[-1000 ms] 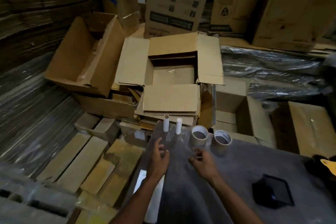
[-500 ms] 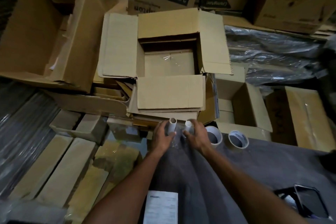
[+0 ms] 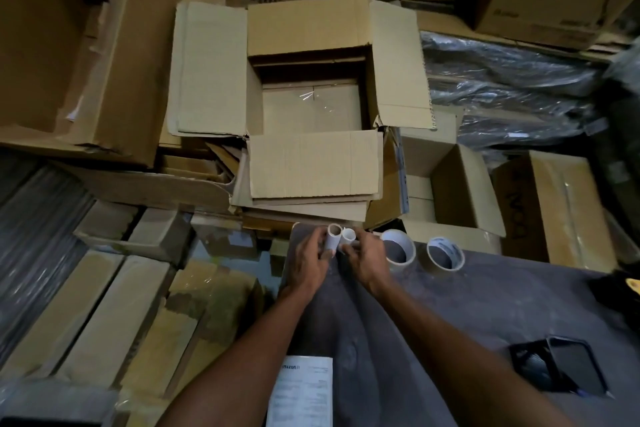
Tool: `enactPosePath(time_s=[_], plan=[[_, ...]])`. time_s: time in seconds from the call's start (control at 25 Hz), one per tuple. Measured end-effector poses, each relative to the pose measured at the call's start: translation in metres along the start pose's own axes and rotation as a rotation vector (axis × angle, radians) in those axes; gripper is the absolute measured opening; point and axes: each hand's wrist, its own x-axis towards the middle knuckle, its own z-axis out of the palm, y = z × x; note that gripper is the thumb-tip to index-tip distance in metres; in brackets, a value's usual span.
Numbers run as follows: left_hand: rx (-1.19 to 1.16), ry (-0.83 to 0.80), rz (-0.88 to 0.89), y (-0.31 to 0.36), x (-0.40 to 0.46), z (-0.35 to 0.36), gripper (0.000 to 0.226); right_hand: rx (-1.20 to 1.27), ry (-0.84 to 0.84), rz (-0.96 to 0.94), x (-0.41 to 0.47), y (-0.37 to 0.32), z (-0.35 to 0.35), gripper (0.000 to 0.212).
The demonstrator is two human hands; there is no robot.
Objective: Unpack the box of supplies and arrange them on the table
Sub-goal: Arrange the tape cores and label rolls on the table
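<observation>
Head view: left hand (image 3: 308, 262) curled round upright white cardboard tube (image 3: 333, 237), right hand (image 3: 363, 258) round 2nd white tube (image 3: 348, 236), tubes side by side at far edge of grey table (image 3: 485, 305). Two tan tape rolls (image 3: 398, 251) (image 3: 445, 252) just right, already set out. Open brown cardboard box (image 3: 311, 107) beyond, apparently empty. Unpacking prob. done; arranging nearly finished. White printed sheet (image 3: 299, 392), black tray (image 3: 557, 369) nearer.

Two tubes (image 3: 341, 239) left of tape rolls (image 3: 420, 251) (on table (image 3: 485, 305))
</observation>
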Motion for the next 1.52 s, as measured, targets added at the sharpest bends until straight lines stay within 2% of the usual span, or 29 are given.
enactPosePath(time_s=[0.12,0.28,0.56,0.72,0.96,1.04,1.2,1.32,1.52], plan=[[-0.033,-0.045,-0.014,-0.006,-0.017,0.007,0.046,0.019,-0.018,-0.049,-0.021,0.011,-0.006,0.02],[-0.048,-0.131,0.055,-0.013,-0.055,0.021,0.036,0.021,-0.033,-0.12,-0.068,0.033,-0.023,0.009],[-0.015,-0.289,0.076,-0.011,-0.157,0.044,0.045,0.031,-0.079,-0.108,-0.172,0.07,-0.068,0.011],[0.015,-0.277,0.057,-0.005,-0.214,0.055,0.037,0.026,-0.126,-0.099,-0.229,0.093,-0.089,0.01],[0.078,-0.294,0.016,0.002,-0.273,0.066,0.041,-0.093,-0.207,-0.161,-0.288,0.125,-0.1,0.018],[0.102,-0.298,0.033,0.001,-0.285,0.068,0.042,-0.147,-0.218,-0.178,-0.299,0.128,-0.101,0.022],[0.167,-0.29,0.073,-0.008,-0.303,0.072,0.043,-0.086,-0.277,-0.238,-0.311,0.13,-0.106,0.011],[0.129,-0.264,0.139,0.0,-0.308,0.071,0.038,-0.083,-0.299,-0.293,-0.31,0.136,-0.105,0.013],[0.078,-0.292,0.185,0.008,-0.305,0.068,0.036,-0.096,-0.283,-0.273,-0.307,0.144,-0.099,0.014]])
